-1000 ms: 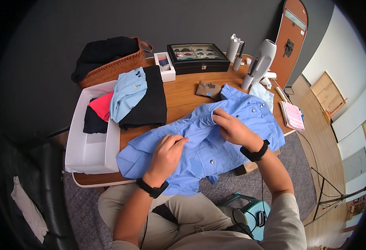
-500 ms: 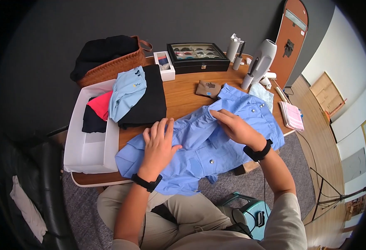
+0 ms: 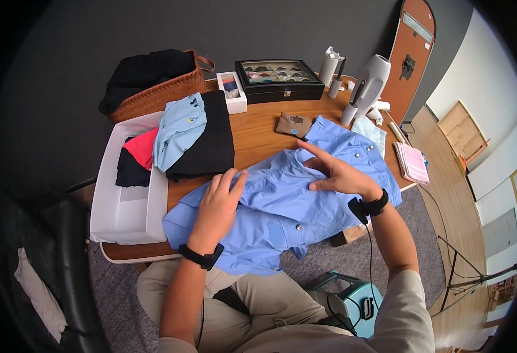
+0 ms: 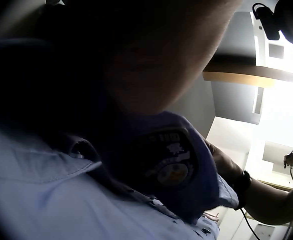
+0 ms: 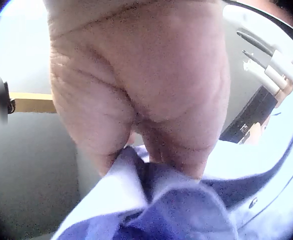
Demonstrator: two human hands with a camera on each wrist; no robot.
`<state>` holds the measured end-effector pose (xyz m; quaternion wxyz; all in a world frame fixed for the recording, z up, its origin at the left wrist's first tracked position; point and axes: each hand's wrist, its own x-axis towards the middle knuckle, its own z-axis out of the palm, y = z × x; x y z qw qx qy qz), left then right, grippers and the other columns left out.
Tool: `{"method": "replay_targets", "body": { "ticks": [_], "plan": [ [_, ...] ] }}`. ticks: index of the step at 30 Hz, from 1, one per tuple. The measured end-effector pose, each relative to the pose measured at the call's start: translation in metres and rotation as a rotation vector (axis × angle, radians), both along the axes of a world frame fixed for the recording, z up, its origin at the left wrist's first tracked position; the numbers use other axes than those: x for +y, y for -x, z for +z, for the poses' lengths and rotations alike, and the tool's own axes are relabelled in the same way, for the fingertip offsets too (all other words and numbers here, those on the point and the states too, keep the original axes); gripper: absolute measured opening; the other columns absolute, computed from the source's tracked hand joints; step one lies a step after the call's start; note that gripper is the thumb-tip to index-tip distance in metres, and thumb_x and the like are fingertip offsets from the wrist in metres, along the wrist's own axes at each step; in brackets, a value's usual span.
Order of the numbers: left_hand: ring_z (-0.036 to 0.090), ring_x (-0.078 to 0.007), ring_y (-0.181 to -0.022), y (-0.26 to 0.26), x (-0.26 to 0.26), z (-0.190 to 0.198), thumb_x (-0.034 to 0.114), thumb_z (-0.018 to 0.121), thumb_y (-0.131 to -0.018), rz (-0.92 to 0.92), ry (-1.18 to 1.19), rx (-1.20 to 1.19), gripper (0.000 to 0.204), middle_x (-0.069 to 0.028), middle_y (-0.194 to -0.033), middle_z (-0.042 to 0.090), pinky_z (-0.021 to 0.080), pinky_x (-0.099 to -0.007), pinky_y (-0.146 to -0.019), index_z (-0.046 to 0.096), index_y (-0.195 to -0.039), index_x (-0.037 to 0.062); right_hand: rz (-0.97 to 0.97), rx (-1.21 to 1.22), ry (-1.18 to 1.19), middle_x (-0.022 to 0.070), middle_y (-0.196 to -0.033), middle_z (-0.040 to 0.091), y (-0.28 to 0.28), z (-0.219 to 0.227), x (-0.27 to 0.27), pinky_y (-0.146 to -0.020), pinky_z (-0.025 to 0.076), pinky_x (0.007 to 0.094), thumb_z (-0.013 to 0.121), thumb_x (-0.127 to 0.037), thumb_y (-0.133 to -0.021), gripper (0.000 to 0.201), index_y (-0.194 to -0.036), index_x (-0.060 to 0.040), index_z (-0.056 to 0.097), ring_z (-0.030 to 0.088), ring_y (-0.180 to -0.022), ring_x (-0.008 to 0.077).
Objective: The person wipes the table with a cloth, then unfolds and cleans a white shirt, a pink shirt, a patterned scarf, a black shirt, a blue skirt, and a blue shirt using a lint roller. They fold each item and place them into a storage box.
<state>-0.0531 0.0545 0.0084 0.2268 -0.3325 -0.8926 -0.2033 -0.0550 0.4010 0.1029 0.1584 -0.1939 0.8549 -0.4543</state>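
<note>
A light blue button-up shirt (image 3: 258, 206) with silver buttons lies rumpled across the front of the table, its lower part hanging over the edge. My left hand (image 3: 218, 203) rests on the shirt's left part with fingers extended, beside a folded black garment (image 3: 214, 141). My right hand (image 3: 338, 176) is over the shirt's middle, index finger extended and thumb spread away from it. A raised fold of the shirt (image 5: 171, 205) stands at its fingertips in the right wrist view. A dark emblem patch (image 4: 169, 160) on the blue cloth shows in the left wrist view.
A white box (image 3: 158, 212) holding red and dark cloth stands at left, with light blue folded cloth (image 3: 181, 126) beside it. Behind are a woven basket (image 3: 158, 91), a glass-topped black case (image 3: 279, 91) and a brown folded item (image 3: 293, 125). A white appliance (image 3: 371, 85) and pink towel (image 3: 411, 163) are at right.
My left hand has moved slightly left and flattened onto the shirt. The right hand has gone from pinching the fabric to spreading its thumb and index finger apart.
</note>
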Motion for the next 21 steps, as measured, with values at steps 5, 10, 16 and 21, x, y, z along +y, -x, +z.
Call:
{"method": "replay_targets", "body": {
  "ticks": [5, 10, 16, 21],
  "plan": [
    [0.059, -0.035, -0.124, 0.001, -0.005, 0.012, -0.007, 0.063, -0.089, 0.041, -0.071, 0.056, 0.058, -0.015, -0.138, 0.061, 0.054, -0.044, -0.105, 0.062, -0.147, -0.0002, 0.22, -0.072, -0.042, 0.0034, -0.174, 0.036, 0.002, -0.002, 0.005, -0.117, 0.047, 0.0373, 0.084, 0.005, -0.087, 0.115, -0.177, -0.0243, 0.019, 0.055, -0.14, 0.0236],
    [0.061, -0.0332, -0.116, 0.0, -0.007, 0.011, -0.005, 0.067, -0.088, 0.032, -0.109, 0.098, 0.048, -0.0141, -0.127, 0.064, 0.055, -0.0424, -0.1, 0.07, -0.135, -0.0026, 0.23, 0.049, -0.077, 0.0145, -0.171, 0.042, 0.001, -0.004, -0.001, -0.117, 0.046, 0.036, 0.071, 0.017, -0.082, 0.119, -0.177, -0.0266, 0.016, 0.052, -0.149, 0.0287],
    [0.065, -0.0296, -0.102, -0.001, -0.008, 0.016, -0.001, 0.073, -0.086, 0.019, -0.205, 0.16, 0.024, -0.0092, -0.107, 0.068, 0.056, -0.0407, -0.089, 0.077, -0.109, -0.0022, 0.159, 0.1, -0.192, 0.0198, -0.153, 0.061, -0.005, 0.006, -0.012, -0.108, 0.052, 0.0366, 0.071, 0.013, -0.086, 0.112, -0.177, -0.0262, 0.018, 0.061, -0.141, 0.0302],
    [0.064, -0.0321, -0.095, -0.002, -0.01, 0.019, -0.008, 0.072, -0.078, -0.002, -0.197, 0.167, 0.025, -0.0108, -0.097, 0.065, 0.054, -0.0431, -0.083, 0.076, -0.101, -0.0007, 0.018, 0.154, -0.195, 0.0182, -0.13, 0.071, -0.009, 0.013, -0.015, -0.099, 0.055, 0.0387, 0.071, 0.008, -0.092, 0.099, -0.175, -0.0241, 0.027, 0.071, -0.117, 0.0288]
  ]
}}
